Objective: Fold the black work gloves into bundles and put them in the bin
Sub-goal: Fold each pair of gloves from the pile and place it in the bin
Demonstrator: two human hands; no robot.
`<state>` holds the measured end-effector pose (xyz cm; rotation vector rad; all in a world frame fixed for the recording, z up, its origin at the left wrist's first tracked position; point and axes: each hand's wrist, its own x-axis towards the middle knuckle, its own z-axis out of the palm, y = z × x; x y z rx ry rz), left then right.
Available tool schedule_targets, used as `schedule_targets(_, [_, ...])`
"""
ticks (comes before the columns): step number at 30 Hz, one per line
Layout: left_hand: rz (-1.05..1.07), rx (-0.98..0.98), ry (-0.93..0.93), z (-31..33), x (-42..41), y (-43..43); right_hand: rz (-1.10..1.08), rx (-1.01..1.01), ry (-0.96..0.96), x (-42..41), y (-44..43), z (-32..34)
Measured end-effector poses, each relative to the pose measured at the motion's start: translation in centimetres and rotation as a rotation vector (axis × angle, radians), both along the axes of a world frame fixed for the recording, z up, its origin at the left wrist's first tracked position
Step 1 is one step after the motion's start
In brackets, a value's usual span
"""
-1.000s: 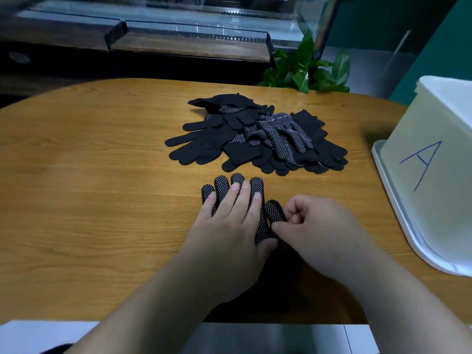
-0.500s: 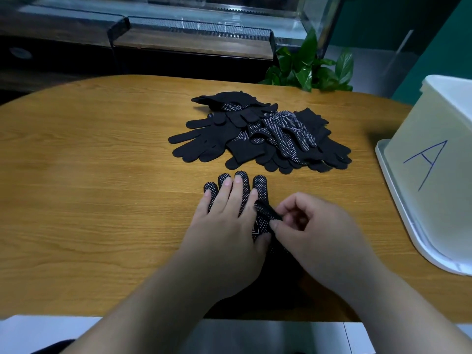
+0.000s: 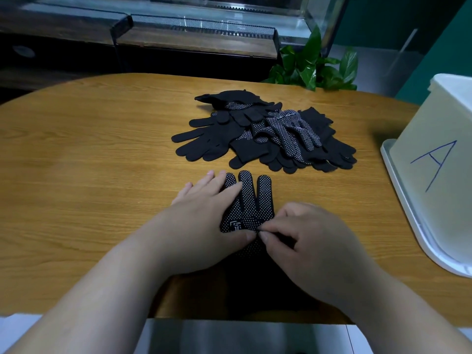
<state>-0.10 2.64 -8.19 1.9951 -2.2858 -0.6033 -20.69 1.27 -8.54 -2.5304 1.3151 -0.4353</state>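
Can't see inside the bin (image 3: 434, 159) marked A. Left grip (image 3: 204, 221) lies flat and released, pressing the glove (image 3: 249, 200) onto the surface (image 3: 89, 175); right grip (image 3: 306, 238) pinches its edge.

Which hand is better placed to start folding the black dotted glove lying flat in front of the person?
Probably the right hand: its fingers pinch the black dotted fabric glove at its near edge, while the left hand lies flat, holding it down.

Dim, soft overhead light, dark shadow beneath the forearms, wide-angle bending at blurred edges
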Motion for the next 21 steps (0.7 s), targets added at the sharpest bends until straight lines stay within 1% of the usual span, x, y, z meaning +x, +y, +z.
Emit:
schedule_targets(3, [-0.009, -0.042, 0.094, 0.3, 0.0, -0.1, 0.008, -0.023, 0.01, 0.0, -0.1, 0.0])
schedule_targets(5, [0.059, -0.095, 0.181, 0.7, 0.0, -0.3, 0.006, -0.038, 0.009, -0.1, -0.2, 0.1])
schedule_targets(7, [0.14, -0.184, 0.22, 0.9, 0.2, -0.4, 0.011, -0.031, 0.06, -0.1, -0.2, 0.1])
schedule_targets(9, [0.209, -0.243, 0.219, 0.9, 0.3, -0.5, 0.025, -0.024, 0.096, 0.0, -0.2, 0.1])
schedule_targets(13, [0.334, -0.252, 0.224, 1.0, 0.6, -1.0, 0.032, -0.035, 0.115, 0.3, -0.4, 0.1])
schedule_targets(18, [0.394, -0.226, 0.201, 1.3, 0.8, -1.5, 0.054, -0.036, 0.127, 0.6, -0.5, 0.3])
schedule_targets(21, [0.403, -0.261, 0.185, 0.7, 1.0, -2.1, 0.097, -0.026, 0.142, 1.0, -0.6, 0.5])
